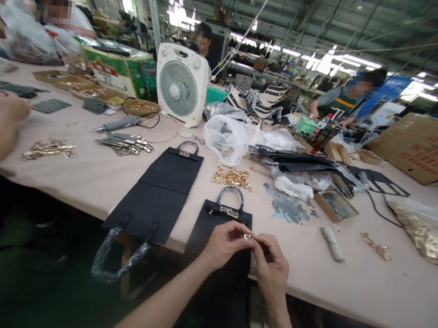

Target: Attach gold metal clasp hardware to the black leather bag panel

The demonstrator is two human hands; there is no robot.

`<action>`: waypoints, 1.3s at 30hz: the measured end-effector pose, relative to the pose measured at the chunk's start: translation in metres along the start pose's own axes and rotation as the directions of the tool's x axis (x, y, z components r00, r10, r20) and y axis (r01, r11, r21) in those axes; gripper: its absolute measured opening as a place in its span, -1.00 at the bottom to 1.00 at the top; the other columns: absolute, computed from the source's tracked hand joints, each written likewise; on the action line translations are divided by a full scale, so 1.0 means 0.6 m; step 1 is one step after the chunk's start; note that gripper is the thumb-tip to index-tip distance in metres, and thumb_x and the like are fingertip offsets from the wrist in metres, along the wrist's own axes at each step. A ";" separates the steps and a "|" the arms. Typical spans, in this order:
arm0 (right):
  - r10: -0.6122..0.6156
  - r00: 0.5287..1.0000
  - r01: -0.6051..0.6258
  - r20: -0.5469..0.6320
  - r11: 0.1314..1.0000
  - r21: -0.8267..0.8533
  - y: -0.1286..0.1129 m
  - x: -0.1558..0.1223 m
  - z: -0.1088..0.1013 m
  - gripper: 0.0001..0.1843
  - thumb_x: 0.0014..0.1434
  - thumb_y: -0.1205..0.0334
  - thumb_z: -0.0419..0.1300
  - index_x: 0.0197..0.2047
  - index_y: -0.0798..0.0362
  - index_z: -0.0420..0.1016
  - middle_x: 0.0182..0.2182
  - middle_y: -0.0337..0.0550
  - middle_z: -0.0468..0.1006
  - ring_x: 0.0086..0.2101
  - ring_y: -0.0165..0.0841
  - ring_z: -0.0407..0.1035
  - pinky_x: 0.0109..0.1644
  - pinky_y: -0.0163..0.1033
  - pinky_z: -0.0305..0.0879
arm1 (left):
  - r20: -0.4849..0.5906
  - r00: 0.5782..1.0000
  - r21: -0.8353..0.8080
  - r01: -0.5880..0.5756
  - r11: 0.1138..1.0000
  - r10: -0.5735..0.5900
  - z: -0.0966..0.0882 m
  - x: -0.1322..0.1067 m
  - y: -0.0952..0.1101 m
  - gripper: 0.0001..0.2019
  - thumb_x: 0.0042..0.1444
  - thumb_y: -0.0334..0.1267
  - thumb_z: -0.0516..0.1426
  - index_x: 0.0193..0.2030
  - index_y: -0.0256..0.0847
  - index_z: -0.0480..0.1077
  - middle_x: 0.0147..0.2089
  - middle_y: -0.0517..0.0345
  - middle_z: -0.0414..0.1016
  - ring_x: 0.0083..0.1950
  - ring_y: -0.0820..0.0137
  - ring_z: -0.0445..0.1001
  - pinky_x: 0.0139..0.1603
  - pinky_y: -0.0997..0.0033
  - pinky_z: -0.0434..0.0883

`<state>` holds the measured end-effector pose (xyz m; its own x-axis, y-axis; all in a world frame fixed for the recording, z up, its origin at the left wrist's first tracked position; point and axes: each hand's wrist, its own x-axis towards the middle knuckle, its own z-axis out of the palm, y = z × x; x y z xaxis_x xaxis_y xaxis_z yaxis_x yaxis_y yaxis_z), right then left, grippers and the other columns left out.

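Observation:
Pinched between the fingertips of my left hand [223, 246] and my right hand [272, 263] is a small gold metal fitting [248, 235]. Both hands are closed on it, over a black bag panel [203, 224] that hangs over the table's front edge. That panel has a plastic-wrapped handle [232, 191] and a gold clasp plate [229, 212]. To the left lies a second black bag piece [168, 180], its lower wrapped handle [107, 256] dangling off the edge. Just beyond my hands sits a pile of gold fittings [233, 177].
Grey metal plates [286, 204] lie scattered right of the pile, beside a small cardboard box [336, 206] and a rolled grey cloth [332, 243]. A white fan [181, 83] stands at the back. Another person's hand [9, 109] works at the far left.

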<state>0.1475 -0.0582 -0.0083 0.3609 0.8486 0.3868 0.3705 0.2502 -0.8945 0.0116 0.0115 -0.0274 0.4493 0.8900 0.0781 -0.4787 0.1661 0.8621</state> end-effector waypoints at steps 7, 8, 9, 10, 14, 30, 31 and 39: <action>-0.011 0.999 0.009 0.032 0.997 0.078 0.003 0.001 -0.004 -0.97 0.30 0.22 0.34 -0.23 -0.10 0.62 -0.28 -0.17 0.54 -0.21 -0.24 0.44 -0.10 -0.16 0.36 | -0.032 0.999 0.050 0.038 0.998 -0.036 0.003 -0.005 0.004 -0.64 -0.05 -0.08 0.51 -0.23 -0.26 0.60 -0.27 0.07 0.69 -0.28 0.35 0.62 -0.13 0.36 0.57; -0.019 0.999 0.017 0.028 0.996 0.084 0.005 0.000 -0.004 -0.97 0.29 0.23 0.35 -0.24 -0.10 0.62 -0.28 -0.17 0.54 -0.21 -0.24 0.44 -0.11 -0.16 0.36 | -0.027 0.999 0.042 0.042 0.998 -0.041 0.003 -0.005 0.004 -0.63 -0.06 -0.07 0.51 -0.23 -0.26 0.60 -0.28 0.07 0.69 -0.29 0.35 0.62 -0.15 0.35 0.58; -0.021 0.999 0.018 0.026 0.996 0.090 0.008 -0.002 -0.004 -0.97 0.28 0.23 0.36 -0.24 -0.10 0.63 -0.28 -0.17 0.54 -0.21 -0.24 0.44 -0.11 -0.16 0.36 | -0.023 0.999 0.039 0.042 0.998 -0.041 0.003 -0.006 0.004 -0.63 -0.06 -0.07 0.51 -0.23 -0.26 0.60 -0.28 0.07 0.70 -0.30 0.35 0.62 -0.16 0.35 0.58; -0.015 1.000 0.012 0.027 0.995 0.099 0.011 -0.003 -0.004 -0.97 0.27 0.22 0.36 -0.25 -0.10 0.64 -0.28 -0.17 0.55 -0.21 -0.24 0.45 -0.11 -0.15 0.36 | -0.021 0.999 0.039 0.041 0.998 -0.040 0.002 -0.007 0.004 -0.64 -0.05 -0.08 0.51 -0.23 -0.26 0.60 -0.28 0.06 0.70 -0.30 0.34 0.63 -0.16 0.35 0.59; 0.069 0.998 -0.067 -0.004 0.989 0.134 0.026 -0.005 -0.012 -0.91 0.30 0.14 0.34 -0.19 -0.10 0.69 -0.24 -0.13 0.60 -0.21 -0.22 0.47 -0.10 -0.13 0.41 | -0.002 0.999 0.022 0.039 0.999 -0.039 0.004 -0.010 0.001 -0.67 0.00 -0.11 0.50 -0.20 -0.26 0.62 -0.26 0.05 0.71 -0.27 0.31 0.67 -0.11 0.32 0.61; 0.147 0.985 -0.151 0.094 0.988 0.038 -0.005 0.005 -0.027 -0.73 0.32 -0.01 0.31 -0.33 -0.03 0.58 -0.38 -0.17 0.52 -0.31 -0.26 0.39 -0.20 -0.19 0.32 | 0.100 0.980 0.353 -0.195 0.915 0.170 0.003 -0.014 0.005 -0.78 0.13 -0.08 0.42 -0.18 -0.15 0.68 -0.18 0.00 0.70 -0.15 0.25 0.64 -0.04 0.28 0.54; 0.210 0.974 -0.218 0.091 0.971 0.099 -0.004 0.001 -0.025 -0.71 0.30 -0.05 0.34 -0.32 -0.03 0.60 -0.38 -0.18 0.52 -0.32 -0.27 0.39 -0.21 -0.20 0.33 | 0.099 0.980 0.357 -0.199 0.913 0.175 0.004 -0.015 0.007 -0.78 0.13 -0.08 0.43 -0.18 -0.15 0.69 -0.18 0.00 0.70 -0.14 0.24 0.64 -0.03 0.27 0.54; 0.656 0.653 -0.749 0.378 0.483 0.454 0.022 -0.036 -0.043 -0.52 0.10 -0.18 0.49 -0.09 0.03 0.72 -0.22 0.02 0.67 -0.33 -0.26 0.49 -0.32 -0.23 0.49 | 0.202 0.957 0.360 -0.272 0.893 0.210 0.000 -0.024 0.015 -0.74 0.13 -0.05 0.42 -0.08 -0.06 0.72 -0.08 -0.04 0.66 -0.09 0.26 0.62 0.03 0.31 0.55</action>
<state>0.1668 -0.0853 -0.0223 0.1549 0.8946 -0.4191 -0.4795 -0.3028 -0.8236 0.0010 0.0001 -0.0209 0.4818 0.8002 0.3571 -0.2782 -0.2467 0.9283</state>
